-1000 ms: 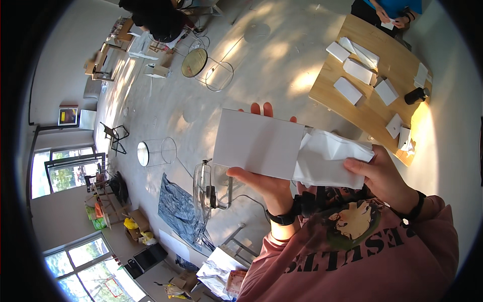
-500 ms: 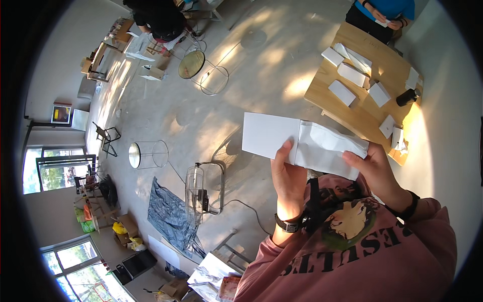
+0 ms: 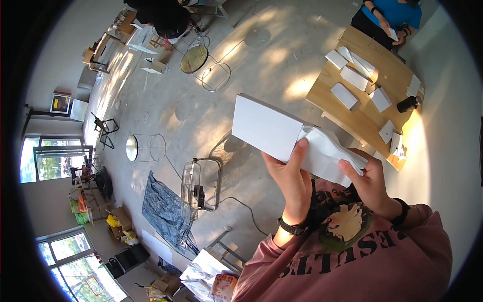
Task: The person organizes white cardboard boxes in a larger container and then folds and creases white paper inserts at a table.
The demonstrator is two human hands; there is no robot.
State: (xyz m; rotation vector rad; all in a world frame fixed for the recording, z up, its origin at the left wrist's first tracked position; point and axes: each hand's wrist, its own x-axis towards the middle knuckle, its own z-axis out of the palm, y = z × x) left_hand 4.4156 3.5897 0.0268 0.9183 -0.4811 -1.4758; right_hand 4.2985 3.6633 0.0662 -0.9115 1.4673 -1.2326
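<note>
In front of my chest I hold a flat white box point(image 3: 266, 127) with a white, creased sleeve-like wrapping point(image 3: 328, 155) at its right end. My left hand point(image 3: 291, 180) is closed around the place where the box and wrapping meet, thumb on top and the other fingers hidden underneath. My right hand point(image 3: 371, 182) pinches the loose, gathered end of the wrapping, its thumb on the upper side. The box is tilted, so its top face and a long side edge show. Whether the box reaches inside the wrapping under my left thumb, I cannot tell.
On the wooden table point(image 3: 334, 118) at the right lie several white boxes point(image 3: 355, 79) and a dark bottle point(image 3: 408, 104). A person in blue point(image 3: 400, 20) holds a small white thing at its far end. A floor fan point(image 3: 193, 189), a dark sheet point(image 3: 168, 214) and wire-legged stools point(image 3: 194, 59) stand or lie leftward.
The box has turned in my hands, so its long side edge now shows. My left thumb has shifted onto the wrapping's edge, and the wrapping's end is more bunched in my right hand.
</note>
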